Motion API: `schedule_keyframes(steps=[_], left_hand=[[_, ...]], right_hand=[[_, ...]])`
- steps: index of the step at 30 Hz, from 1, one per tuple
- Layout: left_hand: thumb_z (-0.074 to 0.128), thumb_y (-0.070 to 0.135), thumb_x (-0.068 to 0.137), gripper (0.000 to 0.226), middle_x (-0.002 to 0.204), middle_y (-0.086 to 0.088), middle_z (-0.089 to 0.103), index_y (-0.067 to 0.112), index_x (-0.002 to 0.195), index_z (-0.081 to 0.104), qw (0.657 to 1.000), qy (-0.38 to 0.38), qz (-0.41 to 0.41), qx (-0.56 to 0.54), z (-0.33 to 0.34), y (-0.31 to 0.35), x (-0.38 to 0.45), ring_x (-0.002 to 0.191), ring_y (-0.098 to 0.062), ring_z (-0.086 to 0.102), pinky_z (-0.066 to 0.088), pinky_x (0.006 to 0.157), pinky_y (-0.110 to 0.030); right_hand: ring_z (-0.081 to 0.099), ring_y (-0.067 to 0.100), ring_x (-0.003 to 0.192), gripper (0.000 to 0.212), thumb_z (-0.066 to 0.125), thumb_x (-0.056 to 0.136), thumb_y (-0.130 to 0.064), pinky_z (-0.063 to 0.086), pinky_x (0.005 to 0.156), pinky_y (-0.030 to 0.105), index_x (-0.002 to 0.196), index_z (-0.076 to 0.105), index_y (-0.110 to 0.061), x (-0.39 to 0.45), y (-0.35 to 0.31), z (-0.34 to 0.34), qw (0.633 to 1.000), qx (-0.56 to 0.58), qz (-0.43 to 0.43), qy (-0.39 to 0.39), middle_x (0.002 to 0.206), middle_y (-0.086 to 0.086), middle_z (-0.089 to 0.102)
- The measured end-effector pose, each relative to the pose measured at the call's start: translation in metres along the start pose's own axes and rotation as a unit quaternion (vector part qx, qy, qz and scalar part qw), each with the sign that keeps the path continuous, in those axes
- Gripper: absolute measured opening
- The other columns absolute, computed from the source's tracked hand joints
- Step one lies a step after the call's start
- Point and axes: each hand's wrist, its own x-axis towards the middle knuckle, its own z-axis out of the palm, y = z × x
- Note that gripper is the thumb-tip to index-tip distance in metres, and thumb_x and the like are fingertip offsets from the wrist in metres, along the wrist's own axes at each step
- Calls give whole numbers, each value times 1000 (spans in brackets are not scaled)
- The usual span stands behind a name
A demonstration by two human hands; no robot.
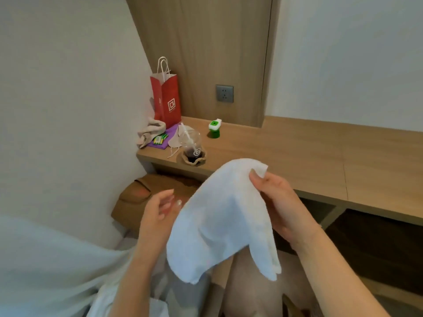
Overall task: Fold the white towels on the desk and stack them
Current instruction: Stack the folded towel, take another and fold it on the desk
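Pinched at its upper corner by the right hand (278, 200), a white towel (225, 219) hangs draped in the air, near of the wooden desk (320, 156). Left hand (158, 211) is beside the cloth's left edge, fingers loose and apart, holding nothing. Far left on the desk stand a red paper bag (167, 101), a plastic cup (191, 146) and a green dispenser (214, 128).

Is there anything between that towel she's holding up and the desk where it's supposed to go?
Nothing visible stands in the way. The right hand pinches the white towel in the air in front of the desk, whose surface directly behind it is bare wood. The plastic cup and red paper bag stand off at the left end.
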Motion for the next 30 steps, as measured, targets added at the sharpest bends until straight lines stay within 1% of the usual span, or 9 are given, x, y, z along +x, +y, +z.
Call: schedule_keyframes(steps=[3,6,8,11,14,16,19,22,30], left_hand=[[68,17,90,16,95,15,70,32,96,67,994,-70,69,-48,44,38,6,88,2,65,50,71,-11],[63,12,94,17,101,9,70,25,105,67,974,-178,97,-98,82,71,10,98,-11,66,55,85,-27],[66,36,92,21,110,6,68,29,112,64,957,-230,75,-161,100,89,17,105,-17,65,55,91,-38],[76,62,68,65,117,4,66,30,122,58,932,-262,100,-232,121,108,38,107,-16,65,54,84,-28],[77,47,71,29,91,2,72,34,95,68,935,-241,164,-200,153,126,58,79,-8,69,52,69,-16],[71,27,81,3,72,-2,70,28,83,70,928,-268,160,-204,183,132,75,63,-11,65,50,62,-17],[59,-3,92,22,77,-4,69,17,86,66,947,-251,92,-177,215,106,121,78,-19,67,52,68,-18],[61,-1,92,13,75,-1,71,12,91,66,958,-257,47,-118,240,58,163,79,-18,69,52,69,-16],[68,10,90,14,97,7,72,18,102,70,939,-344,23,12,298,-11,140,85,6,65,48,72,-8]], right_hand=[[69,22,91,26,63,91,-30,58,80,31,110,69,-13,22,-17,-4,998,-24,-44,30,103,9,73],[66,22,87,31,65,86,-25,57,73,30,112,64,-7,44,-37,-14,993,18,-105,58,97,10,70],[67,22,85,28,66,87,-21,56,69,28,110,63,-5,55,-55,-24,984,5,-150,93,95,10,71],[70,20,79,22,68,85,-16,56,64,25,104,62,-6,69,-84,-46,968,-10,-219,119,88,11,73],[73,25,80,8,70,84,-11,57,68,24,91,66,-15,83,-100,-57,956,-22,-276,92,85,17,73],[72,26,81,10,67,87,-4,57,68,25,87,66,-14,102,-95,-65,957,-50,-262,114,85,18,72],[68,28,89,13,57,92,6,57,82,33,96,59,-7,118,-68,-112,937,-71,-212,267,89,21,69],[65,23,106,19,63,91,-10,49,100,34,111,61,-12,114,-38,-188,914,-114,-137,365,108,19,68],[65,9,102,19,63,93,-18,52,93,26,110,63,-27,79,57,-257,905,-161,-25,392,106,4,69]])
